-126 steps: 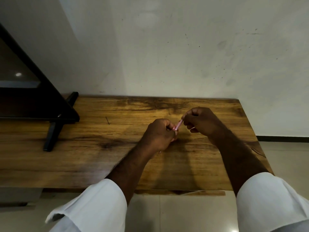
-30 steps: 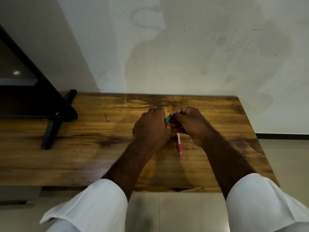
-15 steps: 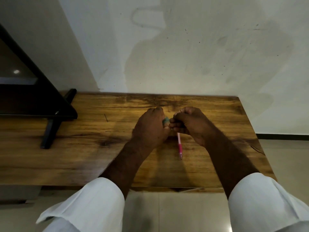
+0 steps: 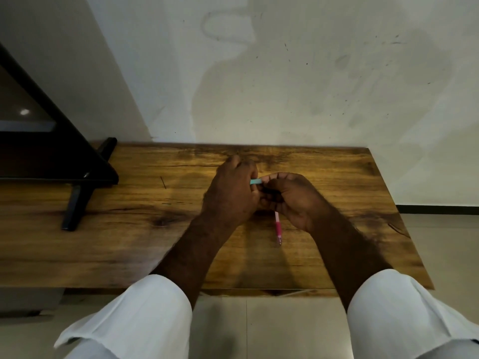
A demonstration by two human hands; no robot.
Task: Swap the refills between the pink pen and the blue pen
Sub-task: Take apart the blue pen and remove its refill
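both hands point(image 4: 261, 193) grip the blue pen point(image 4: 255, 181) near the desk's point(image 4: 129, 242) back edge; a slipped twist could knock the pink pen point(image 4: 277, 226) rolling.

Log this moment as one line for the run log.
left hand: gripping blue pen | right hand: at same pen | pink pen: lying on table

Dim, warm indoor light with soft shadows and wide-angle bending.

Beyond the fingers point(image 4: 274, 181), a broad soft shadow spreads up the pale wall point(image 4: 311, 73); nearer than them, forearm shadows fall in faint streaks across the wooden table point(image 4: 129, 242). Far left of the fingers, a small glare spot point(image 4: 24, 111) shines on a dark, sharply slanted frame point(image 4: 59, 141). The white sleeves point(image 4: 134, 320) look slightly soft.
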